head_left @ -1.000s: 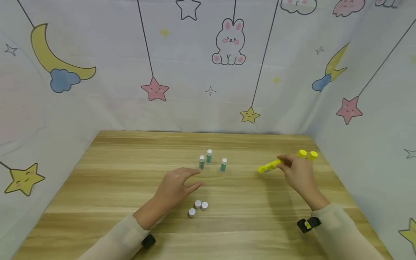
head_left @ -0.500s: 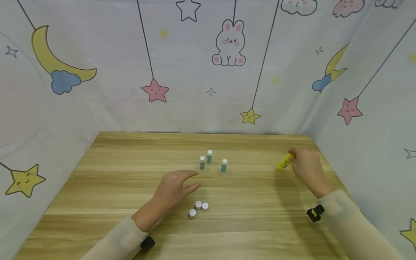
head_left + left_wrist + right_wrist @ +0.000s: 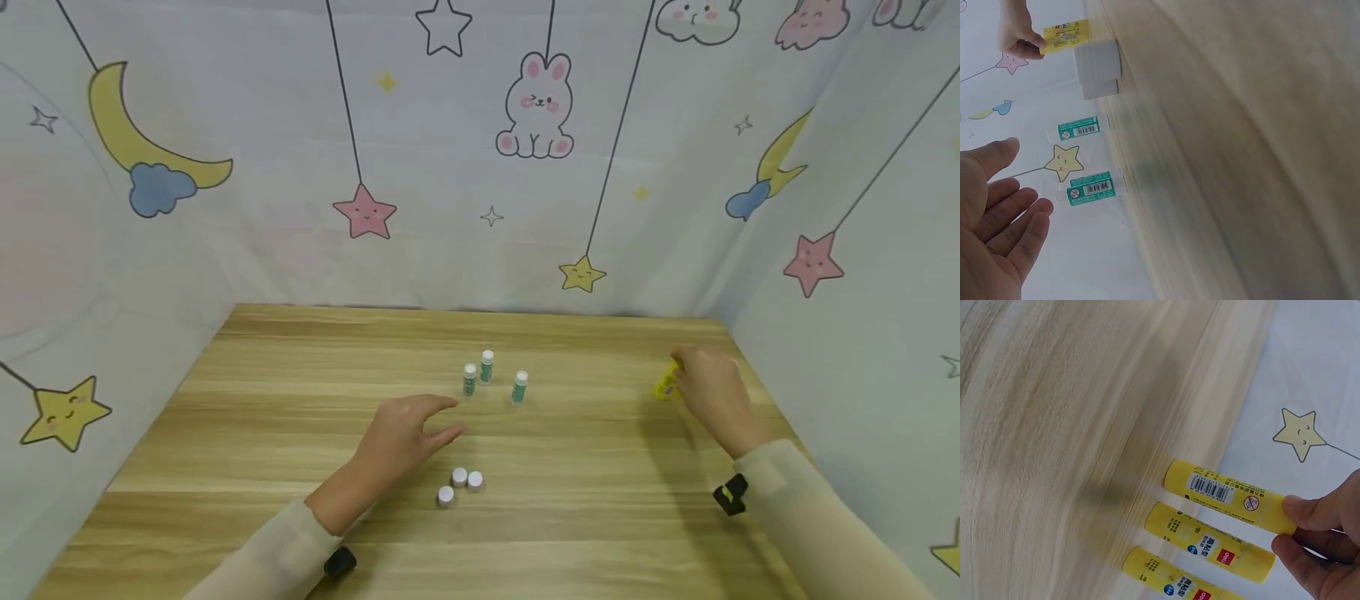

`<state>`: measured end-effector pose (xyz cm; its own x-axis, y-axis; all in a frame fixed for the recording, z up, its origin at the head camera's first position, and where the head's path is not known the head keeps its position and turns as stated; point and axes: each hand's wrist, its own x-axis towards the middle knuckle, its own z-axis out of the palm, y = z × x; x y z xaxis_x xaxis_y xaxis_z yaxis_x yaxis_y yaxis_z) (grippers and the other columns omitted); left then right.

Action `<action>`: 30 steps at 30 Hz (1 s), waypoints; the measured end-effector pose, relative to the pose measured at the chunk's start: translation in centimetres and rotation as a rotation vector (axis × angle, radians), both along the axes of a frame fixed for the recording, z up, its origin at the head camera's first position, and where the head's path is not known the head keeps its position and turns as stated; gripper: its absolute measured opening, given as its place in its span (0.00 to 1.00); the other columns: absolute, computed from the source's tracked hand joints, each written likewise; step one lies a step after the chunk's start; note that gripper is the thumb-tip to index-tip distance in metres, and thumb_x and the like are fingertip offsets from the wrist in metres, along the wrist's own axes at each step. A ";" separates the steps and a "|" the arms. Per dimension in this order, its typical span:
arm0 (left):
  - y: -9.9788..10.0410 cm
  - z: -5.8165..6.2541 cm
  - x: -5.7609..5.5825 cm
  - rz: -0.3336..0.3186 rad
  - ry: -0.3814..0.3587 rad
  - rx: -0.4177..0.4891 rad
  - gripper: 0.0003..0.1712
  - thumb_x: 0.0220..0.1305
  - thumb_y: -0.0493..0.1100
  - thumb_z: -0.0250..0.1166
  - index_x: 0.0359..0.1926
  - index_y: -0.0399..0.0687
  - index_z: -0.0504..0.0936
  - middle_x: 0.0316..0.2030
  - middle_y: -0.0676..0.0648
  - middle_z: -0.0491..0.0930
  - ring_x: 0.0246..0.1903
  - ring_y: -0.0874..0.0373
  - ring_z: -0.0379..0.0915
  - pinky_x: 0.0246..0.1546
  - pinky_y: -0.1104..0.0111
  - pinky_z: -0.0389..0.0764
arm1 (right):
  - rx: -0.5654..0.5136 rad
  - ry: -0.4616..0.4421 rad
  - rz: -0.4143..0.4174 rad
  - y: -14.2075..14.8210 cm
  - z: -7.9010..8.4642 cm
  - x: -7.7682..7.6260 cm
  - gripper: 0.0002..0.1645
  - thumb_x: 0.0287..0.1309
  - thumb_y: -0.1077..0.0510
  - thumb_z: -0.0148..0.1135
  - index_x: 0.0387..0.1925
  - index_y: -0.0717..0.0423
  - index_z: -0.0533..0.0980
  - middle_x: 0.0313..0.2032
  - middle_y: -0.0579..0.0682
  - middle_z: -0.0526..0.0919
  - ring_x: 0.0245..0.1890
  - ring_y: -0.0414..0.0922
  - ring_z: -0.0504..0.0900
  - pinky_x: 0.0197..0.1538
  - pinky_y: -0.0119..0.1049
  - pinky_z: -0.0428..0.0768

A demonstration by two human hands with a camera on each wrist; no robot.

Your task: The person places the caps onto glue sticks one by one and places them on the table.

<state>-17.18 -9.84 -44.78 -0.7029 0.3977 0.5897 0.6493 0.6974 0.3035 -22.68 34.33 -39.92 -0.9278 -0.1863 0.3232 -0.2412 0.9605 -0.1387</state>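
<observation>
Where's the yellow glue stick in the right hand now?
In the head view, the yellow glue stick is toward the table's back right, pinched by the right hand; in the right wrist view, two matching glue sticks stand beside it.

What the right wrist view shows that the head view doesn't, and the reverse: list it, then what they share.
Only the right wrist view: two other yellow tubes beside the held yellow tube, plus a clear barcode on the held one.

Only the head view: the left hand, three upright green-and-white tubes, three white cylinders and a bunny print.

Both: the right hand pinching a yellow tube, the wooden table and the patterned curtain.
</observation>
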 end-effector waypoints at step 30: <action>0.6 -0.5 -0.9 0.106 -0.266 0.087 0.20 0.55 0.43 0.79 0.49 0.42 0.88 0.44 0.44 0.89 0.40 0.50 0.87 0.40 0.59 0.88 | 0.012 0.095 -0.005 0.7 -0.5 0.7 0.16 0.51 0.76 0.60 0.43 0.76 0.81 0.43 0.71 0.85 0.43 0.68 0.81 0.49 0.62 0.80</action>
